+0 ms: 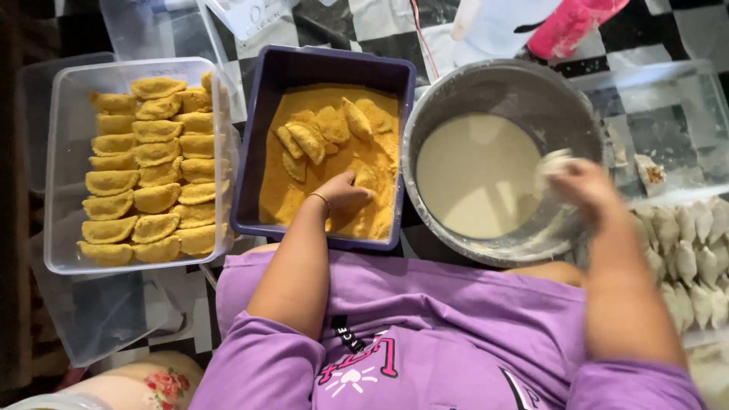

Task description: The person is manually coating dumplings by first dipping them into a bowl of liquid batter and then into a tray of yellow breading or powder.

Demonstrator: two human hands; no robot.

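Note:
My left hand point(345, 191) rests in the yellow crumbs of a dark blue tray point(262, 144), fingers curled on a crumb-covered pastry beneath it. Several coated half-moon pastries point(323, 129) lie further back in the crumbs. My right hand point(581, 188) is blurred over the right rim of a metal bowl point(524, 87) of pale batter point(474, 175), gripping a wet, batter-coated pastry point(553, 163).
A clear box point(57, 175) at the left holds rows of coated pastries point(152, 171). A clear container point(668, 91) at the right holds several raw white pastries point(691, 243). Empty clear lids lie at the lower left. A pink object point(566, 26) sits at the back.

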